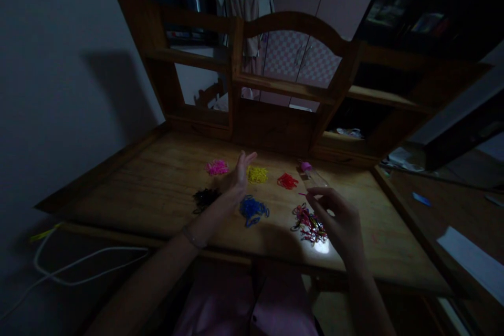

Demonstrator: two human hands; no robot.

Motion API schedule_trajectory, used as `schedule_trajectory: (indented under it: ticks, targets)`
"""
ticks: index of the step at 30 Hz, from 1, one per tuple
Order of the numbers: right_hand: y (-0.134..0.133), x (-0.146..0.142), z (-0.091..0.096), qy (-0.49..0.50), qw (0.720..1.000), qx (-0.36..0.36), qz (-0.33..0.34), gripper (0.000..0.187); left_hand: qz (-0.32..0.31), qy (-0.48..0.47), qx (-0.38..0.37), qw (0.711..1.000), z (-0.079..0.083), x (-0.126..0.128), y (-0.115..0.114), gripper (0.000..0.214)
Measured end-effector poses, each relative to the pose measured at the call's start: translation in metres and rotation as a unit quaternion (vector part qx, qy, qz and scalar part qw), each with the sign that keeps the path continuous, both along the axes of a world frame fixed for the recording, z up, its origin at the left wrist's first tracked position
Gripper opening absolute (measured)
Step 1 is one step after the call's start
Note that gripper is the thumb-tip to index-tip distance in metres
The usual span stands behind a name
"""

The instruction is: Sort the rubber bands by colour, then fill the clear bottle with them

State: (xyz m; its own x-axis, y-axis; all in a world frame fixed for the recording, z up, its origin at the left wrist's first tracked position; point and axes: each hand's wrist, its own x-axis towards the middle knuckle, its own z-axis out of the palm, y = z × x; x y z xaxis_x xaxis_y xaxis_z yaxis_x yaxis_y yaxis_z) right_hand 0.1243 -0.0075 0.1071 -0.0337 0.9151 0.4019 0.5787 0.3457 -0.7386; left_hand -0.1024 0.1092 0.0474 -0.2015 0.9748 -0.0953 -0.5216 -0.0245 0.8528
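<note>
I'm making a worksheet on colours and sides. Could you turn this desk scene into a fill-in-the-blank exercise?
1. In the far row, the pile right of the yellow pile is ____.
2. Between the black pile and the mixed-colour pile, the near pile is ____.
3. The person's hand nearest the mixed-colour pile is the ____ one.
4. The bracelet is on the ____ arm.
Missing words: red; blue; right; left.

Piles of bands (252,209) lie in two rows on the desk (145,184), before the shelf unit (271,126)
</note>
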Motion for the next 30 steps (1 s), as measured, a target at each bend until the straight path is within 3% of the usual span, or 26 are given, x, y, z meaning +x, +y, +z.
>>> schedule_trajectory:
  ticks: [3, 5, 9, 12, 15, 18, 20, 23, 27, 30]
  targets:
    - [0.024, -0.011, -0.002, 0.015, 0.999, 0.008, 0.027, 0.017, -0.024, 0.056, -0.01, 0.998, 0.002, -0.003, 0.006, 0.046]
    - [0.047, -0.025, -0.001, 0.022, 0.999, 0.01, 0.049, 0.021, 0.004, 0.084, 0.016, 0.996, 0.006, -0.007, -0.005, 0.043]
    - [0.104, -0.077, -0.007, -0.021, 0.993, 0.0, 0.116, 0.019, 0.182, 0.172, 0.127, 0.96, 0.011, -0.017, -0.06, 0.041]
    - [0.141, -0.133, -0.021, -0.094, 0.975, -0.03, 0.197, 0.013, 0.258, 0.189, 0.146, 0.936, 0.009, -0.019, -0.111, 0.042]
    - [0.164, -0.183, -0.037, -0.12, 0.959, -0.052, 0.251, 0.006, 0.263, 0.229, 0.107, 0.931, 0.003, -0.019, -0.146, 0.038]
    - [0.174, -0.206, -0.045, -0.131, 0.958, -0.046, 0.251, 0.009, 0.222, 0.319, 0.064, 0.919, -0.002, -0.022, -0.157, 0.03]
    - [0.177, -0.204, -0.043, -0.128, 0.964, -0.03, 0.231, 0.011, 0.152, 0.41, 0.063, 0.897, -0.005, -0.026, -0.154, 0.027]
    - [0.176, -0.177, -0.031, -0.119, 0.972, -0.001, 0.201, 0.016, 0.051, 0.565, 0.07, 0.821, -0.009, -0.035, -0.136, 0.029]
    - [0.151, -0.112, -0.01, -0.11, 0.979, 0.034, 0.168, 0.017, -0.019, 0.717, 0.068, 0.694, -0.014, -0.041, -0.104, 0.031]
    - [0.116, -0.058, 0.003, -0.087, 0.985, 0.057, 0.138, 0.018, -0.065, 0.765, 0.056, 0.639, -0.015, -0.038, -0.083, 0.03]
